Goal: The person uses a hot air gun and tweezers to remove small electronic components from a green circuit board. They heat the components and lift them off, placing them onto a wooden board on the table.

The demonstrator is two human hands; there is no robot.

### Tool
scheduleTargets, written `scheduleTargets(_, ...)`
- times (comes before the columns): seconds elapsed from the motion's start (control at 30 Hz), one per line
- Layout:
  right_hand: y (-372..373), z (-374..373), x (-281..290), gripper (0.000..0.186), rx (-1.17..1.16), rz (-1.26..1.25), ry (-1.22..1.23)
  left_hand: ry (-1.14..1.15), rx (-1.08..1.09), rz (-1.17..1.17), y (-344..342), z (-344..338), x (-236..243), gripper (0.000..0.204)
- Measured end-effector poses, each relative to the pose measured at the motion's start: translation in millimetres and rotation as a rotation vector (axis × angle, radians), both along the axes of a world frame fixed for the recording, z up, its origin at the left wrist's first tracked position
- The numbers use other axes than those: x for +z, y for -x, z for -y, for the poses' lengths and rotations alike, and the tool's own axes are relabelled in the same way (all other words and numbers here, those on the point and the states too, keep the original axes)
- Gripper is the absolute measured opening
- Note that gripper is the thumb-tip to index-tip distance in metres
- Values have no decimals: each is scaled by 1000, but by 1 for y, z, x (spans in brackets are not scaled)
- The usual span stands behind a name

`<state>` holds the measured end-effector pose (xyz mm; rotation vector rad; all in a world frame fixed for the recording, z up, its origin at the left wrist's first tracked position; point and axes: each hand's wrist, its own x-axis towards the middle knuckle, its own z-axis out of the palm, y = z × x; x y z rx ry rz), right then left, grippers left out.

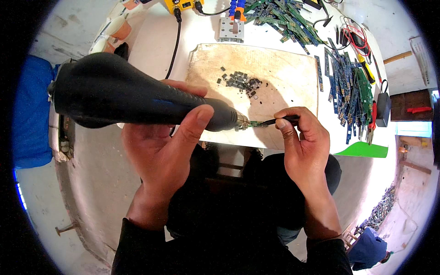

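Note:
My left hand (158,149) is wrapped round a large black hot-air gun (137,94), thumb along its side. The gun lies level, its metal nozzle (241,122) pointing right. In my right hand (306,144), thumb and fingers pinch dark tweezers (275,121). Their tips meet a narrow green circuit board strip (257,123) just in front of the nozzle; whether they grip it I cannot tell. Beneath and beyond lies a stained, light brown board (208,57). A small heap of black chips (243,82) is spread on it.
Green circuit strips (286,20) pile up at the back, with more strips (341,85) on the right. A metal fixture (230,31), a yellow device (184,5) and its black cable (175,50) stand behind. A yellow-handled screwdriver (366,71) and black adapter (383,109) lie far right.

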<state>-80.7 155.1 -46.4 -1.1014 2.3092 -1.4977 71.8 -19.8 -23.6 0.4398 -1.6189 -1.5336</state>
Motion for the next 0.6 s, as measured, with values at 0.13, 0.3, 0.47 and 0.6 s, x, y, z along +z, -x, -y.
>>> scheduleTargets(0.13, 1, 0, -2, 9, 6, 4, 26, -15, 14, -37, 0, 0, -1, 30)
scheduleTargets(0.3, 1, 4, -4, 11, -36, -50, 82, -21, 16, -22, -1, 0, 1, 30)
scheduleTargets(0.47, 3, 10, -4, 10, -42, -144, 50, -13, 39, -24, 0, 0, 1, 32)
scheduleTargets(0.6, 1, 8, -1, 11, -22, -161, 49, 17, 46, 37, -3, 1, 3, 36)
